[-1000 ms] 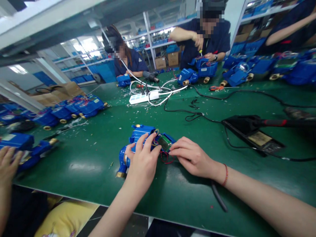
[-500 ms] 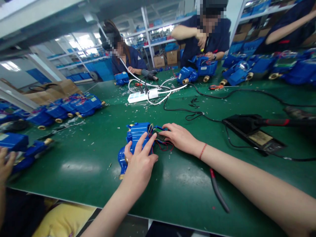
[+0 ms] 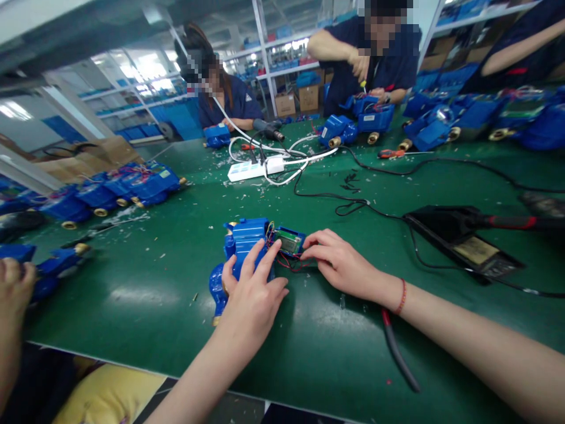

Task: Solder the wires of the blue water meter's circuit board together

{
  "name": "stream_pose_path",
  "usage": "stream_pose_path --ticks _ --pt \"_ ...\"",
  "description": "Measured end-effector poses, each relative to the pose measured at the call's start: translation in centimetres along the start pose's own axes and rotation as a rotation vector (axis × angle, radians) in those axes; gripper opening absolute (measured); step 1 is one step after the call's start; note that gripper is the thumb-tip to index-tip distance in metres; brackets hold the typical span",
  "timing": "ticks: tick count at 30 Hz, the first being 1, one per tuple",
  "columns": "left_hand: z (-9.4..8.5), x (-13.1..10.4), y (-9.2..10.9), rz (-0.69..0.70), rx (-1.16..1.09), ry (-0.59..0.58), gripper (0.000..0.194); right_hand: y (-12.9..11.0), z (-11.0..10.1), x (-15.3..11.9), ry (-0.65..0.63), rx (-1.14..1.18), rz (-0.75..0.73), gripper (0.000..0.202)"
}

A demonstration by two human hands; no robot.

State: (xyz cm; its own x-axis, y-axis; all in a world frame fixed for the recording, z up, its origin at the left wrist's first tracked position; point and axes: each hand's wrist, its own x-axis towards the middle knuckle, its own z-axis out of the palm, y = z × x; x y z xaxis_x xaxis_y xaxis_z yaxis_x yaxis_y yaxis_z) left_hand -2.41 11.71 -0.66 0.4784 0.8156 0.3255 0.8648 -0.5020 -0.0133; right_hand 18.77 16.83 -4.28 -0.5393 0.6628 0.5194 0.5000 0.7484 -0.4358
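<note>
A blue water meter (image 3: 249,235) with brass ends lies on the green table in front of me. My left hand (image 3: 253,288) rests over it with fingers spread, the fingertips on its casing and near its right edge. Just right of the meter sits a green circuit board (image 3: 289,242) in a small blue frame, joined by thin coloured wires. At the board's right edge is my right hand (image 3: 339,259), fingers bent and apart; whether they touch the frame or the red wires I cannot tell. Some of the casing is hidden under my left hand.
Right of me lie a grey-and-red tool handle (image 3: 399,353) and a black tool on a stand (image 3: 468,235). A white power strip (image 3: 256,169) with cables lies ahead. More blue meters (image 3: 150,182) line both sides. A co-worker's hand (image 3: 15,288) is at far left; others work opposite.
My right hand has drawn back to the right and slightly down, so the circuit board shows more fully. My left hand stays spread on the water meter.
</note>
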Motion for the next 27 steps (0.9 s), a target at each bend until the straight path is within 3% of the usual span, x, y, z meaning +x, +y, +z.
stream_pose_path --ticks 6,10,17,22,27 --pt "-0.3 -0.9 -0.4 0.029 -0.043 0.079 0.007 -0.8 0.4 -1.4 -0.032 0.027 -0.007 0.029" --pt "-0.9 -0.1 -0.7 0.001 0.012 0.177 0.015 -0.9 0.7 -1.4 -0.032 0.051 -0.02 0.031" --pt "0.0 2.2 -0.8 -0.094 0.06 0.023 0.018 -0.6 1.3 -0.3 -0.044 0.031 0.096 0.021" --pt "0.6 2.0 -1.2 -0.112 0.051 0.017 0.021 0.0 0.9 2.6 -0.147 0.013 0.002 0.017" --pt "0.5 1.9 -1.3 -0.099 0.046 0.011 0.021 0.3 0.7 4.9 -0.152 0.054 0.004 0.006"
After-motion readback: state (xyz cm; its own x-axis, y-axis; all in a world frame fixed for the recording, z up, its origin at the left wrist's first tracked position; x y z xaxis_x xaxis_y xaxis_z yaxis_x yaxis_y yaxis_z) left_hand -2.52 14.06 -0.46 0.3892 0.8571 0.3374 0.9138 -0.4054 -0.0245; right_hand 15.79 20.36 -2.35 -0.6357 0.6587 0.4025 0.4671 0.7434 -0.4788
